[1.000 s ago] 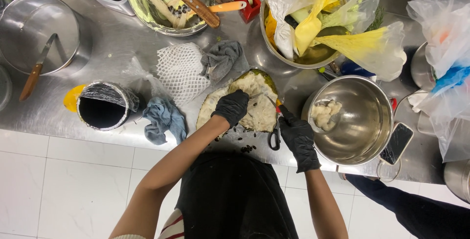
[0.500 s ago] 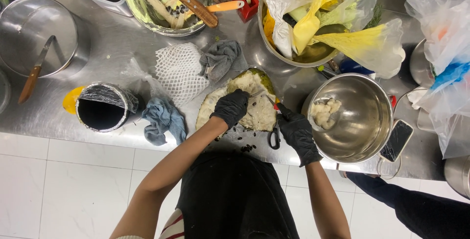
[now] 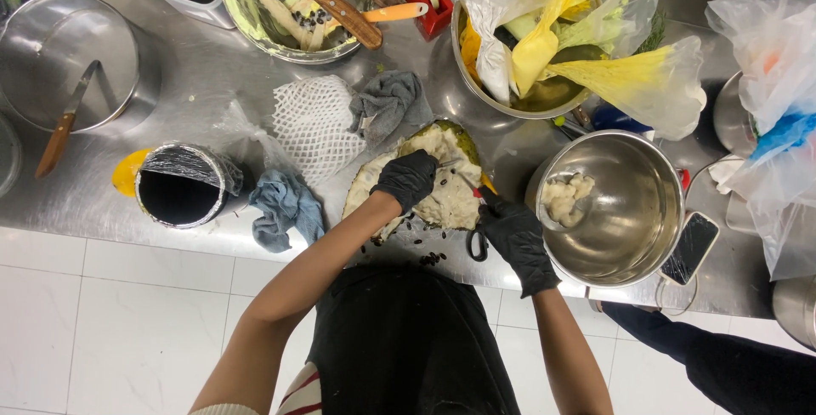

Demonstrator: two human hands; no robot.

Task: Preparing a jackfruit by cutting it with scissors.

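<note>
Halved fruit (image 3: pixel 442 198), pale flesh up, green rind at its far edge: lies on the steel desk (image 3: pixel 204 83) right in front of me, between the mesh sleeve and the big pot.

My left hand (image 3: pixel 408 179), black glove: fingers curled, pressed down onto the pale flesh near the fruit's middle.

My right hand (image 3: pixel 515 235), black glove: closed round the dark handle of scissors (image 3: pixel 476 241), whose loop shows below my fist at the fruit's right edge. The blades point up-left over the flesh.

Dark seeds (image 3: pixel 429 258): scattered on the desk at the near edge, just below the fruit.

White foam mesh sleeve (image 3: pixel 314 126): left of the fruit, touching a grey cloth (image 3: pixel 391 102) at the fruit's far side. Blue cloth (image 3: pixel 285 207): crumpled, near left of the fruit.

Steel pot (image 3: pixel 625 211): right of the fruit, close beside my right hand; holds a small heap of pale pulp (image 3: pixel 568 198) against its left wall.

Foil-lined tin (image 3: pixel 178 185): far left, dark inside, contents not visible.

Steel bowl (image 3: pixel 501 83): beyond the fruit; stuffed with yellow and clear plastic bags (image 3: pixel 578 32).

Glass bowl (image 3: pixel 289 7): far side; holds pale peelings, seeds and wooden-handled knives (image 3: pixel 348 11).

Lidded pan (image 3: pixel 68 66): far left corner, a knife resting on it.

Phone (image 3: pixel 690 247): right of the steel pot, at the desk's near edge.
</note>
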